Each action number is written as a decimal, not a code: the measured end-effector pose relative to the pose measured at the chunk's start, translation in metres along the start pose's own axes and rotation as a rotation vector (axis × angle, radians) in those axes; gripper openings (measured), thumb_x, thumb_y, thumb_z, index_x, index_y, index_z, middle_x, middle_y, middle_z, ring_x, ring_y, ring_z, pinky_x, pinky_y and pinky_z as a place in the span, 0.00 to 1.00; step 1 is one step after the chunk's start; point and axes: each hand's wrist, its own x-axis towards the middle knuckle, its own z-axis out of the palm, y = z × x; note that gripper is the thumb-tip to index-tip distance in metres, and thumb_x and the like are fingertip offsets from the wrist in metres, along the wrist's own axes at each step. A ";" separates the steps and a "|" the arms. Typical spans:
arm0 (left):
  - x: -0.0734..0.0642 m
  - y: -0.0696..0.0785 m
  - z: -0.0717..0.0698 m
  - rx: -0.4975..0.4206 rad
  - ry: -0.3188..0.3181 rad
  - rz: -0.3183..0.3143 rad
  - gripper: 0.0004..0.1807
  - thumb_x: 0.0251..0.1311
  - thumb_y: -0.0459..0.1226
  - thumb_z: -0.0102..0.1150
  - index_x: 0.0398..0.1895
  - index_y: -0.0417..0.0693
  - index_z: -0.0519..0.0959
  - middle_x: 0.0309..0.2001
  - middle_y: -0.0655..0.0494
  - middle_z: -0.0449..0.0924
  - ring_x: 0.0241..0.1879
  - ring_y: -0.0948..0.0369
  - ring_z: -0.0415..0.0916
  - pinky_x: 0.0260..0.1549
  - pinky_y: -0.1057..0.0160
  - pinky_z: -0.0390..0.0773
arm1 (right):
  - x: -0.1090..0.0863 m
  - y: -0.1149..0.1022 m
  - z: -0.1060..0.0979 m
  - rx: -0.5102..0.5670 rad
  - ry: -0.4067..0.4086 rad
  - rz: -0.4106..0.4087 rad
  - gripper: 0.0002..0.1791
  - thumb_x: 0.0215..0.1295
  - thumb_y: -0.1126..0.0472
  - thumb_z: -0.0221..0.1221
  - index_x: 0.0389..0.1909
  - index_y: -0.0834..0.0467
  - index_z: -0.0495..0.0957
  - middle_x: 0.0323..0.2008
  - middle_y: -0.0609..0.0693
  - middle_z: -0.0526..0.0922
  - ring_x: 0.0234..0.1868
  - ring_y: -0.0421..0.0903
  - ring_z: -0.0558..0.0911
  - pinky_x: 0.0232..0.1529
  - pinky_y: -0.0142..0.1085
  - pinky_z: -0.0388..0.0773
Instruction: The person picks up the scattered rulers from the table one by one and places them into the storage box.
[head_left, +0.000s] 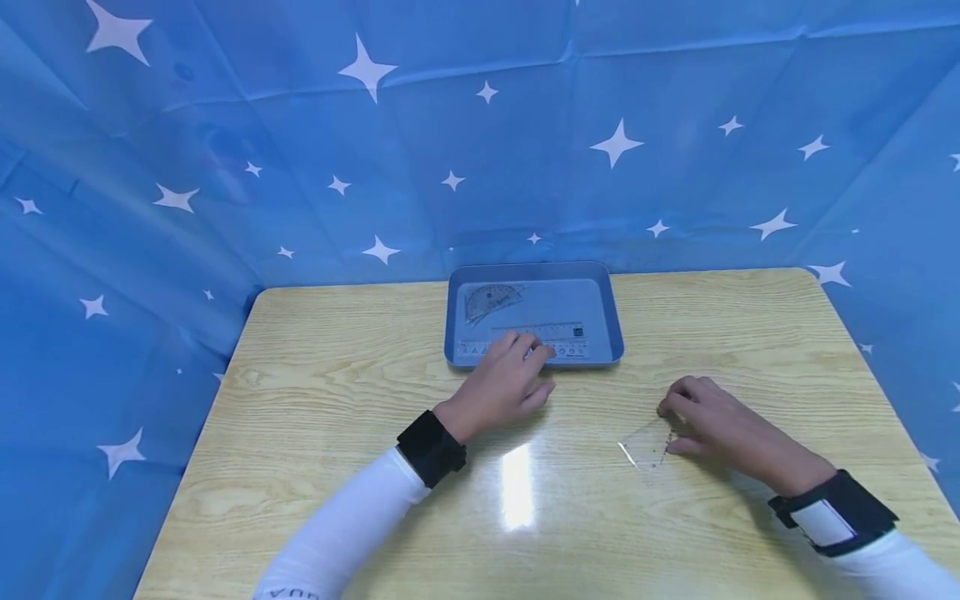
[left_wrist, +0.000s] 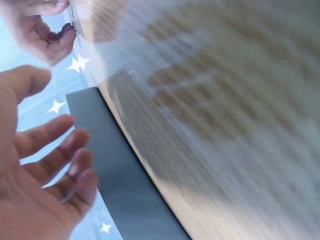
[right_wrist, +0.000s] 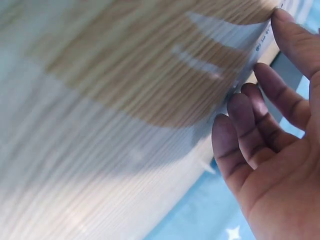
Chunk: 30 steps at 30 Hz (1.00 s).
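In the head view my left hand [head_left: 510, 379] hovers over the front rim of a blue tray [head_left: 611, 312]. Its fingers are loosely bent with nothing between them, as the left wrist view also shows. Inside the tray lie a clear protractor [head_left: 495, 298] and two clear rulers, one ruler [head_left: 540, 327] behind the other; my fingers partly hide them. To the right, my right hand [head_left: 708, 425] grips a flat clear plastic piece [head_left: 641, 442] with small dark marks along one edge, low over the table. Its full outline is hard to make out.
The wood-grain table [head_left: 330, 400] carries a bright light reflection in front of the tray. Behind and beside it hangs a blue cloth [head_left: 525, 167] with white stars, close to the tray's back rim.
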 end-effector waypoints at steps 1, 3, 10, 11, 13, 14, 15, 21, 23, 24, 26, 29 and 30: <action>-0.002 0.002 0.001 0.000 0.001 0.006 0.20 0.70 0.46 0.62 0.59 0.45 0.79 0.51 0.51 0.78 0.48 0.54 0.71 0.50 0.58 0.73 | 0.002 -0.003 0.000 0.002 -0.002 0.000 0.22 0.50 0.52 0.79 0.45 0.54 0.83 0.44 0.50 0.79 0.45 0.47 0.77 0.43 0.45 0.79; -0.005 0.006 0.002 -0.008 0.005 0.014 0.19 0.69 0.45 0.63 0.56 0.45 0.80 0.49 0.51 0.77 0.46 0.54 0.70 0.48 0.58 0.72 | 0.006 -0.008 0.001 0.008 -0.010 0.000 0.22 0.52 0.52 0.78 0.44 0.54 0.83 0.42 0.48 0.78 0.42 0.44 0.75 0.41 0.41 0.77; -0.019 0.016 0.008 0.042 -0.072 0.018 0.18 0.71 0.50 0.59 0.54 0.49 0.80 0.48 0.55 0.78 0.46 0.58 0.71 0.48 0.60 0.73 | 0.018 -0.022 0.003 0.011 -0.056 0.009 0.20 0.56 0.49 0.76 0.43 0.54 0.81 0.38 0.43 0.74 0.37 0.39 0.69 0.36 0.36 0.74; -0.021 0.017 0.008 0.043 -0.086 0.018 0.18 0.71 0.50 0.59 0.54 0.49 0.81 0.48 0.55 0.78 0.46 0.58 0.71 0.48 0.60 0.73 | 0.020 -0.023 0.003 0.008 -0.056 0.000 0.20 0.56 0.49 0.76 0.43 0.54 0.81 0.38 0.43 0.73 0.36 0.38 0.68 0.36 0.35 0.73; -0.024 0.018 0.009 0.036 -0.123 0.015 0.20 0.70 0.52 0.59 0.53 0.48 0.80 0.48 0.55 0.77 0.46 0.58 0.71 0.49 0.60 0.73 | 0.024 -0.026 0.006 0.000 -0.048 -0.021 0.20 0.56 0.49 0.76 0.42 0.54 0.80 0.37 0.42 0.72 0.36 0.37 0.68 0.35 0.34 0.73; -0.025 0.019 0.010 0.024 -0.141 0.012 0.21 0.70 0.53 0.59 0.53 0.48 0.81 0.47 0.55 0.77 0.46 0.58 0.70 0.49 0.61 0.74 | 0.027 -0.028 0.007 -0.003 -0.043 -0.033 0.20 0.56 0.49 0.76 0.42 0.54 0.80 0.36 0.42 0.72 0.35 0.37 0.67 0.35 0.34 0.73; -0.026 0.019 0.010 0.010 -0.161 0.006 0.22 0.69 0.54 0.60 0.53 0.48 0.81 0.47 0.56 0.76 0.46 0.58 0.70 0.49 0.61 0.74 | 0.030 -0.029 0.009 -0.006 -0.035 -0.045 0.20 0.56 0.49 0.76 0.41 0.54 0.80 0.36 0.42 0.71 0.35 0.37 0.67 0.34 0.34 0.73; -0.028 0.024 0.015 -0.085 -0.255 -0.042 0.29 0.63 0.59 0.65 0.55 0.48 0.80 0.46 0.58 0.73 0.45 0.60 0.69 0.47 0.62 0.74 | 0.043 -0.041 0.013 0.009 -0.014 -0.088 0.21 0.56 0.48 0.75 0.40 0.55 0.79 0.35 0.42 0.70 0.33 0.37 0.67 0.33 0.33 0.73; -0.029 0.026 0.016 -0.089 -0.265 -0.049 0.32 0.61 0.61 0.67 0.56 0.48 0.80 0.46 0.58 0.72 0.45 0.60 0.68 0.46 0.63 0.74 | 0.047 -0.044 0.014 0.018 -0.021 -0.090 0.21 0.57 0.47 0.75 0.40 0.55 0.79 0.35 0.42 0.71 0.33 0.37 0.67 0.33 0.33 0.74; -0.029 0.026 0.017 -0.084 -0.269 -0.053 0.33 0.60 0.62 0.67 0.57 0.47 0.79 0.46 0.58 0.72 0.45 0.60 0.68 0.45 0.63 0.73 | 0.048 -0.046 0.015 0.026 -0.027 -0.091 0.20 0.57 0.47 0.74 0.40 0.55 0.79 0.35 0.42 0.71 0.34 0.37 0.68 0.33 0.33 0.74; -0.029 0.028 0.019 -0.075 -0.279 -0.068 0.37 0.59 0.64 0.67 0.59 0.47 0.79 0.47 0.57 0.71 0.45 0.60 0.67 0.45 0.63 0.73 | 0.051 -0.048 0.016 0.033 -0.034 -0.091 0.20 0.58 0.47 0.74 0.40 0.55 0.79 0.35 0.42 0.71 0.34 0.37 0.68 0.34 0.33 0.75; -0.029 0.031 0.021 -0.079 -0.299 -0.097 0.42 0.57 0.65 0.67 0.63 0.45 0.77 0.49 0.57 0.71 0.45 0.60 0.65 0.45 0.63 0.72 | 0.056 -0.050 0.017 0.033 -0.037 -0.095 0.19 0.59 0.47 0.73 0.39 0.55 0.79 0.35 0.43 0.72 0.34 0.37 0.69 0.35 0.34 0.76; -0.029 0.032 0.021 -0.081 -0.306 -0.107 0.43 0.56 0.66 0.67 0.64 0.45 0.77 0.50 0.56 0.70 0.45 0.60 0.65 0.45 0.62 0.72 | 0.058 -0.051 0.018 0.035 -0.038 -0.095 0.19 0.59 0.47 0.73 0.39 0.55 0.79 0.35 0.42 0.73 0.34 0.37 0.70 0.35 0.34 0.76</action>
